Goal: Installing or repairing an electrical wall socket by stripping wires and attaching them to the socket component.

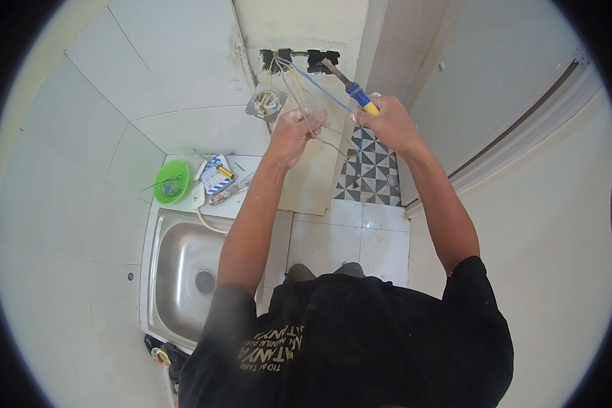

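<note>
from afar i'm watching the left grip [296, 136] pinching a grey wire [294, 90] below the wall cavity [266, 60], the right grip [389, 124] clamping a blue-and-yellow-handled tool [355, 92] whose slipping could be nicking insulation.

Near the top middle of the frame, the left hand [296, 136] pinches thin wires [313, 81]. To its right, the right hand [389, 122] grips a tool [358, 94] with a blue and yellow handle, its tip pointing up and left. The wires come out of a dark hole [268, 60] in the wall at the top. At the left, a green bowl [176, 166] sits on a white tabletop [250, 165]. Below that is a shiny sink [177, 265].
</note>
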`<action>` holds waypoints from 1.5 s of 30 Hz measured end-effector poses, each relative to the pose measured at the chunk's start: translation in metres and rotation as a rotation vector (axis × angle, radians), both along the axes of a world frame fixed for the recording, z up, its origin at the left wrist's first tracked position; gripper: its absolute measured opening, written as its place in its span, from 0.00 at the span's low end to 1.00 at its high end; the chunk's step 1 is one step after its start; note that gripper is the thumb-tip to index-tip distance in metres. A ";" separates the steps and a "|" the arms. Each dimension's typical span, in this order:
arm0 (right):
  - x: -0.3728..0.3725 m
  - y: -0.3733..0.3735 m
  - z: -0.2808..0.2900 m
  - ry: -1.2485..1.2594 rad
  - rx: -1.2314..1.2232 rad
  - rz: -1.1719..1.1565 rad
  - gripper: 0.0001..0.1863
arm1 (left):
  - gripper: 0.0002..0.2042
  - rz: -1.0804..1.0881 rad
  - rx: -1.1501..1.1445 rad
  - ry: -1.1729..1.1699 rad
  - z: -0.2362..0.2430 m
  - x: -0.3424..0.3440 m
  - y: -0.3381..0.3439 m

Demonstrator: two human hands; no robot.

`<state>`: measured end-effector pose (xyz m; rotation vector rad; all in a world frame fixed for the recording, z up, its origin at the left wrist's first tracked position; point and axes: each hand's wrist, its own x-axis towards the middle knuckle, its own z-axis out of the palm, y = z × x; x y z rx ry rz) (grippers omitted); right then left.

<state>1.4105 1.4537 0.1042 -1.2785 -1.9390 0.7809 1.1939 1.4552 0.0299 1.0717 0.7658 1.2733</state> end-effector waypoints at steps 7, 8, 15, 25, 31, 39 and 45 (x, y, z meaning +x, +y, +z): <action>-0.005 -0.014 0.022 -0.103 0.030 -0.048 0.12 | 0.10 0.105 -0.010 0.230 -0.029 0.009 0.022; -0.009 -0.016 0.024 -0.104 0.032 -0.042 0.12 | 0.10 0.111 -0.009 0.229 -0.038 0.007 0.024; -0.006 -0.013 0.024 -0.106 0.054 0.037 0.12 | 0.11 0.192 -0.003 0.367 -0.040 0.009 0.025; -0.003 -0.014 0.031 -0.098 0.034 0.012 0.13 | 0.12 0.256 -0.026 0.366 -0.035 0.009 0.016; -0.003 -0.008 0.039 -0.177 0.211 0.144 0.16 | 0.12 0.211 0.126 0.424 -0.021 0.028 0.021; 0.023 -0.021 0.078 -0.262 0.337 -0.064 0.12 | 0.13 0.217 0.176 0.414 -0.008 0.028 0.023; 0.056 -0.093 0.071 -0.027 0.294 -0.273 0.09 | 0.10 0.287 0.131 0.498 -0.016 0.002 0.007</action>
